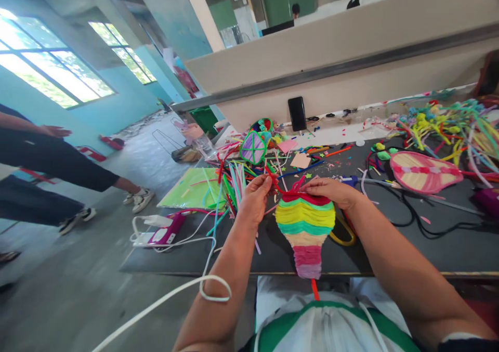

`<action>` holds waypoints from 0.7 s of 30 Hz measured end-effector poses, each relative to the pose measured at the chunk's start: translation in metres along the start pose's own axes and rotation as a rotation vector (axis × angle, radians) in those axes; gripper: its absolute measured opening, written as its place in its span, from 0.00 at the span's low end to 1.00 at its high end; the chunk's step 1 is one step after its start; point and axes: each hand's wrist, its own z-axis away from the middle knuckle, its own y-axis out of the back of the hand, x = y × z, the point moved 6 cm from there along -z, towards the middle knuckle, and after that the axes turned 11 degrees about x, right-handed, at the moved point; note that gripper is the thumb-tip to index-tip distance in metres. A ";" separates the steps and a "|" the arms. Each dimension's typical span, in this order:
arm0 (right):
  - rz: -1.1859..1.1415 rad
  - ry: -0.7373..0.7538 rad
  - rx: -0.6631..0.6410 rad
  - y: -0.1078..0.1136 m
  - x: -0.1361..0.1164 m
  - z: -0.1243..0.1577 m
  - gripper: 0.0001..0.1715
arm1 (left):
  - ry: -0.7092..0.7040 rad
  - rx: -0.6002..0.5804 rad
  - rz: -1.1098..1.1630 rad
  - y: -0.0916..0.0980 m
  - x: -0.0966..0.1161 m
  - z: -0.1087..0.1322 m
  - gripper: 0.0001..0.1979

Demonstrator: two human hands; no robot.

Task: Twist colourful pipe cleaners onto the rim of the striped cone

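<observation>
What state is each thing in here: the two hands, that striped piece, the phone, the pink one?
left hand: pinched shut on the red pipe cleaner
right hand: closed on the top edge of the striped woven piece
striped woven piece: held over the table edge, narrow end toward the person
phone: stands against the partition, screen dark
pink woven piece: lies flat on the table

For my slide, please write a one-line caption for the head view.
Left hand and right hand hold a striped pipe-cleaner piece at its red top edge, over a cluttered dark table.
</observation>
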 end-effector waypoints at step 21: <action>0.113 0.103 -0.043 -0.004 -0.011 0.005 0.21 | -0.028 -0.020 -0.388 -0.001 0.012 0.056 0.13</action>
